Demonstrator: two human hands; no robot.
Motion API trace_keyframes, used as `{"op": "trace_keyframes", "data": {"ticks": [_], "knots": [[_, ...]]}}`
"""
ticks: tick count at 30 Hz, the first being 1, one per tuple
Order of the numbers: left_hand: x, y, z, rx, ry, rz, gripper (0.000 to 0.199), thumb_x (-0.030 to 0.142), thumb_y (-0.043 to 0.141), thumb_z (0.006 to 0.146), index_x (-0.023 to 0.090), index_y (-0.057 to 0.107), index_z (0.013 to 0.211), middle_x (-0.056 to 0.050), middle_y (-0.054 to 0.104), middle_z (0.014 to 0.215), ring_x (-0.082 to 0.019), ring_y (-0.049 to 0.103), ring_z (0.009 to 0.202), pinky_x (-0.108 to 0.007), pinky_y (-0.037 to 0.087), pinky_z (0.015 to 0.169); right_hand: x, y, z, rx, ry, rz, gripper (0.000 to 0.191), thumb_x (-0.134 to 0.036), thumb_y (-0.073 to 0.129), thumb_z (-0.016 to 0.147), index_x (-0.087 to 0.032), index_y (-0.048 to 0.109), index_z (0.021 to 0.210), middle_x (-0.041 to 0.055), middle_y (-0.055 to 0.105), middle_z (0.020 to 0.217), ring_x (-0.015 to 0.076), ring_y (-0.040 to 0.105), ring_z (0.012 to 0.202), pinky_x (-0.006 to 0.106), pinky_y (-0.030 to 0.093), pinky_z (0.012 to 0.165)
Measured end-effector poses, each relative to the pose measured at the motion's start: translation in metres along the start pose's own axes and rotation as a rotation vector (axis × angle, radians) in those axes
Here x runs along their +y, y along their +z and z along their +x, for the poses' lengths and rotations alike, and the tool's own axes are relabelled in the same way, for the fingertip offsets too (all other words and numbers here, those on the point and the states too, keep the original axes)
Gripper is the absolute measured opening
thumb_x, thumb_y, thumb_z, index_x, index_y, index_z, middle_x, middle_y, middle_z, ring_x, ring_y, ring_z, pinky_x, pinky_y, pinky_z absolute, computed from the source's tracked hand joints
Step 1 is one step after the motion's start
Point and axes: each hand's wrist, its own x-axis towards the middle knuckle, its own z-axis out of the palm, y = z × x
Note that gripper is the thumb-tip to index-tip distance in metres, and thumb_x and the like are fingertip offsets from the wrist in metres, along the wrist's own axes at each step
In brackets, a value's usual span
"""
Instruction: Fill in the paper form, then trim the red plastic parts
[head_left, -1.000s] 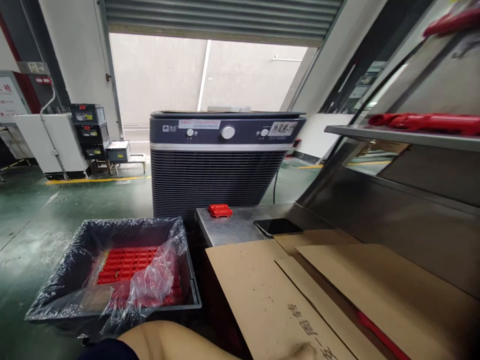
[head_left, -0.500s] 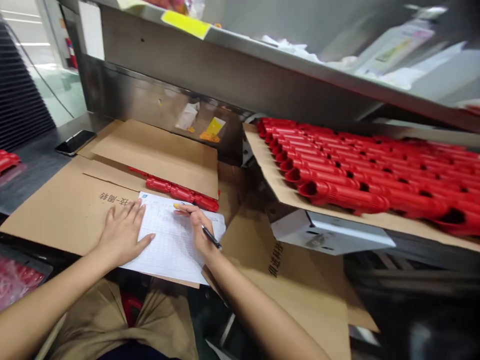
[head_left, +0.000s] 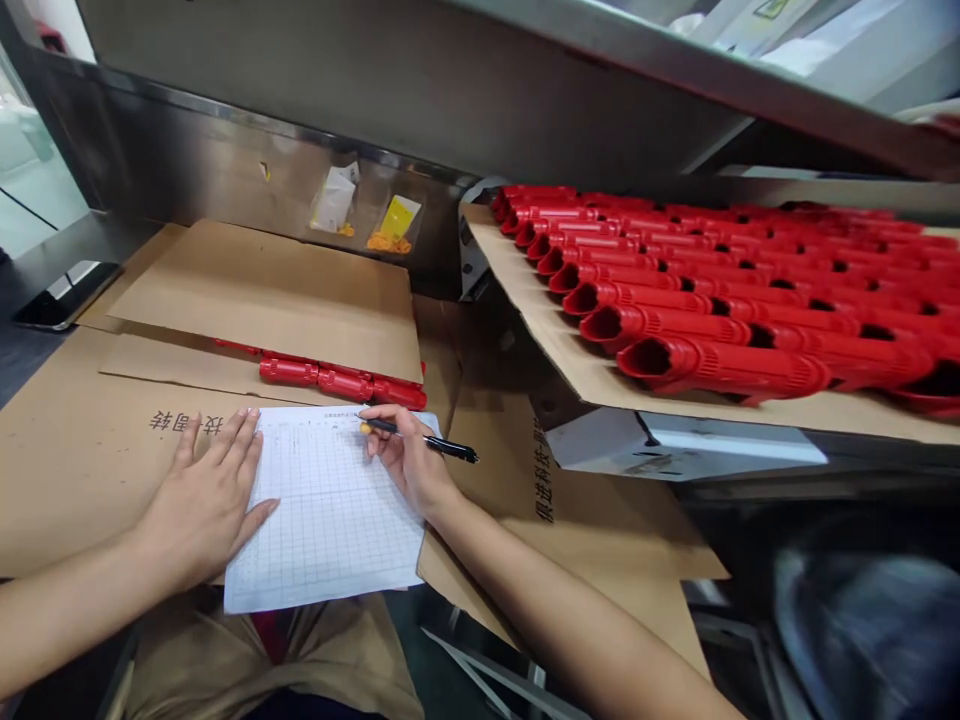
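A white sheet with a printed grid (head_left: 330, 510) lies on the cardboard in front of me, several rows near its top carrying small marks. My right hand (head_left: 412, 460) grips a black pen (head_left: 450, 448), its tip end near the sheet's top edge. Something small and yellow shows by the fingertips; I cannot make out what it is. My left hand (head_left: 206, 500) lies flat, fingers spread, across the sheet's left edge and the cardboard (head_left: 75, 460). Just beyond the sheet, several red ribbed plastic tubes (head_left: 341, 383) show under a raised cardboard sheet (head_left: 277, 290).
On the right, a raised cardboard tray (head_left: 517, 290) bears rows of red tubes (head_left: 735, 365). A phone (head_left: 67, 295) lies at the far left. Two small bags with orange pieces (head_left: 394, 225) rest against the metal back panel (head_left: 225, 150). A metal shelf (head_left: 637, 70) overhangs the bench.
The view has shifted right and closer. The pen has swung from pointing down along the wrist to lying across the right hand, near the sheet's top. My left hand stays flat.
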Motion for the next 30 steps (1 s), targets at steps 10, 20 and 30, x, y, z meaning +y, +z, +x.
{"op": "trace_keyframes", "data": {"ticks": [10,20,30], "knots": [[-0.008,0.003,0.020,0.242,0.264,0.142,0.095,0.071,0.059,0.083,-0.016,0.070,0.120,-0.045,0.061,0.127,-0.054,0.065,0.118,-0.067,0.046,0.107,0.006,-0.003,-0.003,0.021,-0.055,-0.057,0.049,-0.066,0.061,0.098,-0.019,0.070,0.109,0.0028,0.072,0.076,0.0119,0.063,0.050,0.026,0.050,0.051],[-0.022,0.002,0.019,0.339,0.380,-0.084,0.063,0.050,0.087,0.067,0.019,0.080,0.121,-0.035,0.069,0.122,-0.055,0.070,0.104,-0.070,0.053,0.090,0.009,-0.012,-0.010,0.008,-0.090,-0.181,0.041,-0.056,0.056,0.105,-0.019,0.074,0.108,0.0025,0.070,0.073,0.0131,0.062,0.052,0.028,0.045,0.053],[-0.019,0.002,0.012,0.249,0.317,-0.268,0.062,0.067,0.077,0.077,0.027,0.079,0.124,-0.028,0.068,0.131,-0.052,0.065,0.115,-0.080,0.041,0.101,0.004,-0.020,-0.014,-0.097,-0.130,-0.314,0.041,-0.053,0.053,0.107,-0.017,0.073,0.106,-0.0011,0.063,0.058,0.0133,0.063,0.049,0.027,0.047,0.055]]}}
